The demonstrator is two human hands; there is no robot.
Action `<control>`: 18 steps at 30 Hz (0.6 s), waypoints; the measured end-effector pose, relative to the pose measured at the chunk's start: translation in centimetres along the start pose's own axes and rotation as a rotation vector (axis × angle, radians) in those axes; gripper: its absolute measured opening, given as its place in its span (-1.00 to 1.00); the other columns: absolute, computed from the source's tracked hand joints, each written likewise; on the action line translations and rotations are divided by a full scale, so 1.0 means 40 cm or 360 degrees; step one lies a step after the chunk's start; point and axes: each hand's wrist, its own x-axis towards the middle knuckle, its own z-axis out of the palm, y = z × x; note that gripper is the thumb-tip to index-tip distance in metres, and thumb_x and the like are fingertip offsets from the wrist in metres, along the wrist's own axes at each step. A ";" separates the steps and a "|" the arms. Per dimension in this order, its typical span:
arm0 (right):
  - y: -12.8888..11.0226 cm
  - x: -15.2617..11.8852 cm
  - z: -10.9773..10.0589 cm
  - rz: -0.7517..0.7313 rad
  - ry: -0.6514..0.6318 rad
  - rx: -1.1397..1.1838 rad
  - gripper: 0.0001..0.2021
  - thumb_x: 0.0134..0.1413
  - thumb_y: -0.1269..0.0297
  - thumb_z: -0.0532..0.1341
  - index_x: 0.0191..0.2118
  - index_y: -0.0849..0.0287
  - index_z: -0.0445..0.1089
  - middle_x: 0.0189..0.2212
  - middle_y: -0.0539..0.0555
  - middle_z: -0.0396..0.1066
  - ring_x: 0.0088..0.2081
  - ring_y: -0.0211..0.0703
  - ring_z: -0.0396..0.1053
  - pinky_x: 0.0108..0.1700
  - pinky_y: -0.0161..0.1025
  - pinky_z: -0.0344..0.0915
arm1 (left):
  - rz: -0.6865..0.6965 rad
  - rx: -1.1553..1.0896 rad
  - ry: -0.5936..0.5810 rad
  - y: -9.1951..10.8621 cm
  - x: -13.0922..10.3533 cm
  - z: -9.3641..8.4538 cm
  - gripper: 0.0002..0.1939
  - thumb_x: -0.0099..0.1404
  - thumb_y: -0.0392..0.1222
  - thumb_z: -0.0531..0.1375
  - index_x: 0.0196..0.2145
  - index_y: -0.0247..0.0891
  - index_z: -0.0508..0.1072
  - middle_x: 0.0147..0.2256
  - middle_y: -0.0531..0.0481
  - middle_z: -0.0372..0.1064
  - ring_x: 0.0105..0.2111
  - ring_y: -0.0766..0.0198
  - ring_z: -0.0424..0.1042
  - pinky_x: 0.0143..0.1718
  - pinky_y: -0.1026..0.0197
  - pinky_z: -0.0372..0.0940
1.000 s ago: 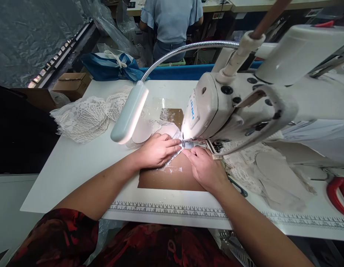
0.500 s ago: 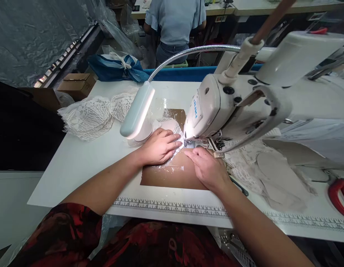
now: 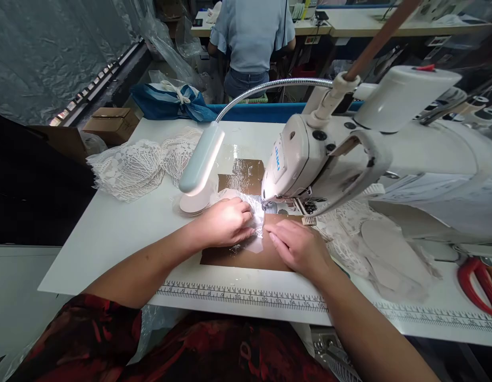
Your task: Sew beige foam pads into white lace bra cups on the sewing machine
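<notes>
A white lace piece (image 3: 258, 212) lies under the needle area of the white sewing machine (image 3: 288, 159), over brown taped board (image 3: 230, 256). My left hand (image 3: 228, 222) is on its left part, fingers bent and pressed together on the lace. My right hand (image 3: 297, 244) is at the lace's right edge, just in front of the needle, with its fingers drawn together; its fingertips touch the edge. The lit lamp (image 3: 202, 159) hangs over pale round pads (image 3: 195, 202), left of the machine.
Lace pieces (image 3: 129, 168) are piled at the back left. More lace and beige pads (image 3: 383, 239) lie right of the machine, near red-handled scissors (image 3: 476, 284). A ruler strip (image 3: 246, 298) runs along the front edge. A person (image 3: 252, 42) sits beyond the table.
My left hand has curled its fingers, and the lace has turned and shifted toward me beside the needle. My right fingers have moved to the lace's edge. The view has shifted slightly.
</notes>
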 end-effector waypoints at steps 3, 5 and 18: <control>-0.005 -0.001 0.001 -0.0224 -0.0080 0.0066 -0.77 0.22 0.36 0.09 -0.17 0.20 0.51 -0.44 0.04 0.44 -0.38 -0.21 0.33 -0.32 -0.28 0.18 | 0.0135 -0.0112 0.0016 -0.004 0.006 0.005 -0.64 0.43 -0.07 -0.02 -0.11 -0.33 0.48 -0.10 -0.18 0.40 -0.18 0.13 0.36 -0.13 0.10 0.25; -0.007 -0.003 0.004 -0.0279 -0.0107 0.0059 -0.78 0.21 0.36 0.10 -0.19 0.21 0.51 -0.46 0.04 0.41 -0.39 -0.21 0.29 -0.32 -0.27 0.17 | 0.0153 -0.0102 0.0017 -0.003 0.007 0.007 -0.64 0.43 -0.11 -0.03 -0.06 -0.33 0.46 -0.02 -0.17 0.38 -0.16 0.13 0.35 -0.11 0.08 0.25; -0.014 -0.002 0.004 -0.0211 -0.0069 0.0041 -0.76 0.23 0.35 0.09 -0.30 0.21 0.51 -0.52 0.03 0.37 -0.43 -0.24 0.23 -0.34 -0.28 0.13 | 0.0054 0.0041 -0.0025 0.021 0.016 0.018 -0.58 0.42 -0.10 -0.03 0.09 -0.35 0.39 0.15 -0.13 0.28 -0.16 0.08 0.30 -0.19 0.05 0.25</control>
